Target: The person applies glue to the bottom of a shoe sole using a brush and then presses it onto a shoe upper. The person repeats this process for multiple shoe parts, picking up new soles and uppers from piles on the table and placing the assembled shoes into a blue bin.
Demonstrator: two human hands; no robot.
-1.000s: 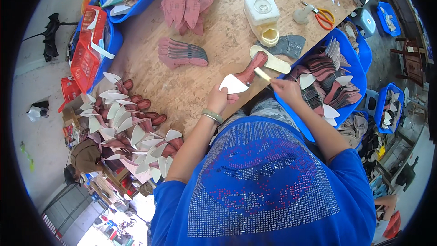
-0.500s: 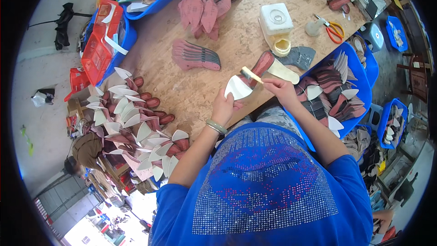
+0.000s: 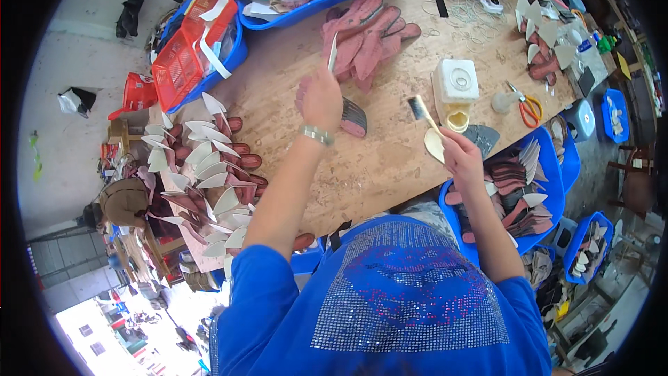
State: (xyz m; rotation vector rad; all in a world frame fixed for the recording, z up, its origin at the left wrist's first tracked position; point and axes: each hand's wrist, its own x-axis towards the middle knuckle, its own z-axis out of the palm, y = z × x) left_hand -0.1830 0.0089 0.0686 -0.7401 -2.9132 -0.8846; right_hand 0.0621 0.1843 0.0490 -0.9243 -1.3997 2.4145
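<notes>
Pale plywood worktop (image 3: pixel 403 160), grain running across, carried everything. Left hand (image 3: pixel 320 97) was stretched out over it, fingers closed on a thin white insole piece (image 3: pixel 333 52) held edge-on and upright, just this side of the pile of pink insoles (image 3: pixel 365 35). A metal bracelet (image 3: pixel 317 135) sat on that wrist. A small fanned stack of pink insoles (image 3: pixel 353 117) lay on the worktop touching the right side of the left hand.

Right hand (image 3: pixel 460 157) was clenched around the handle of a small brush (image 3: pixel 423 115), bristles up and dark, pointing away from the body. A cream insole piece (image 3: pixel 434 145) lay at that hand's fingers; could not tell whether the hand also gripped it.

Just beyond the brush stood a white plastic glue container (image 3: pixel 456 87) with a round lid. Right of the container: orange-handled scissors (image 3: pixel 530 108). A dark grey triangular piece (image 3: pixel 481 138) lay between the container and the right hand.

Right of the right hand, a blue tray (image 3: pixel 557 167) held stacked dark and white pieces. Left of the left arm, rows of pink insoles with white pointed tips (image 3: pixel 209 167) were laid out. Beyond those, a red basket (image 3: pixel 184 63) sat in a blue bin (image 3: pixel 233 52).
</notes>
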